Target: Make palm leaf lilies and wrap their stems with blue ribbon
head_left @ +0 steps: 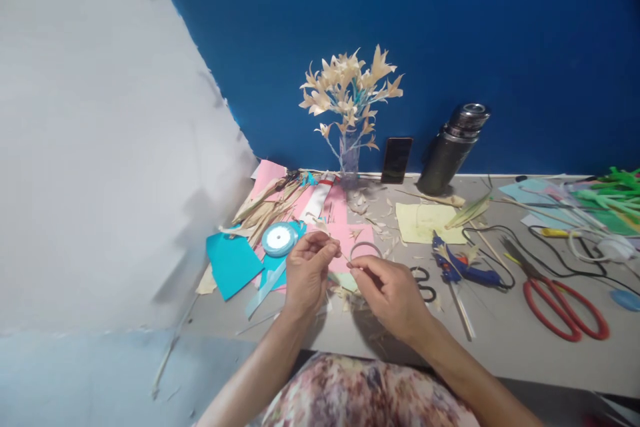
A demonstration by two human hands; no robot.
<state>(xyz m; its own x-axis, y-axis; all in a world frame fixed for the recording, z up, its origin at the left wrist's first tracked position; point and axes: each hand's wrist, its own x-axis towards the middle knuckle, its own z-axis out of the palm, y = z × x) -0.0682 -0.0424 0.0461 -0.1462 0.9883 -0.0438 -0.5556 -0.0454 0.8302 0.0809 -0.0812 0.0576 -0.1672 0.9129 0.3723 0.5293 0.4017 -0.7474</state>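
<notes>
My left hand [311, 272] is closed in a pinch, with a small pale husk-like piece at its fingertips. A thin pale stem [345, 257] runs from there to my right hand [393, 292], whose thumb and forefinger pinch its other end. The fingers hide most of what they hold. Just left of my left hand lies a roll of light blue ribbon [279, 240]. Beyond the hands, pale handmade flowers [350, 83] stand in a clear vase [349, 153]. Pink paper [357, 233] and scraps lie beneath and behind my hands.
Right of my hands lie a blue glue gun [467, 270] and red-handled scissors [565, 307]. A phone [397, 160] and a dark flask [450, 153] stand by the blue wall. Dried husks [265, 207] are heaped at left; a black cable [555, 260] crosses the right side.
</notes>
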